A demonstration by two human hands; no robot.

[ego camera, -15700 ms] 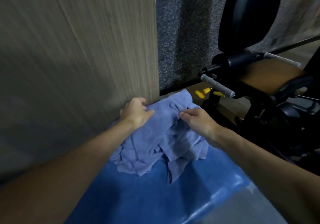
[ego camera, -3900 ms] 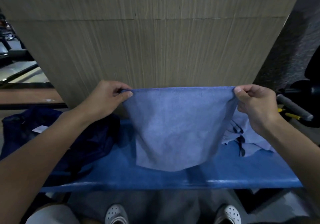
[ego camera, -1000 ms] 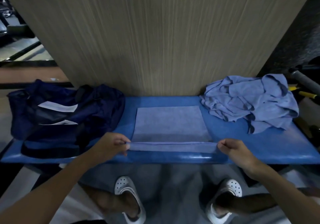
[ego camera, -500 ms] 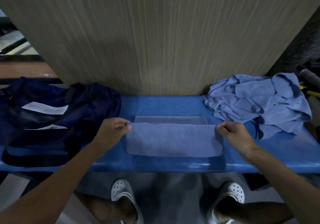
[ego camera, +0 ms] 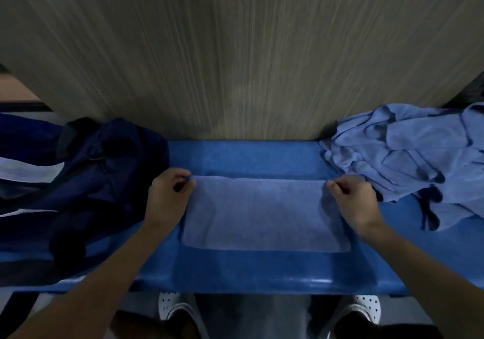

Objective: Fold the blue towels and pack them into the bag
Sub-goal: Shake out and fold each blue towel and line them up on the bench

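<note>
A light blue towel (ego camera: 262, 213) lies folded in half on the blue bench (ego camera: 248, 273), its doubled edge at the far side. My left hand (ego camera: 167, 197) pinches the towel's far left corner. My right hand (ego camera: 353, 200) pinches the far right corner. A dark navy bag (ego camera: 78, 186) with white stripes sits on the bench to the left, close beside my left hand. A crumpled pile of blue towels (ego camera: 419, 160) lies on the bench to the right, just past my right hand.
A wood-grain panel (ego camera: 235, 50) rises directly behind the bench. My two white perforated shoes (ego camera: 172, 310) show on the floor under the bench's front edge.
Both hands carried the towel's near edge away from me and laid it on the far edge, so the towel went from spread flat to folded in half.
</note>
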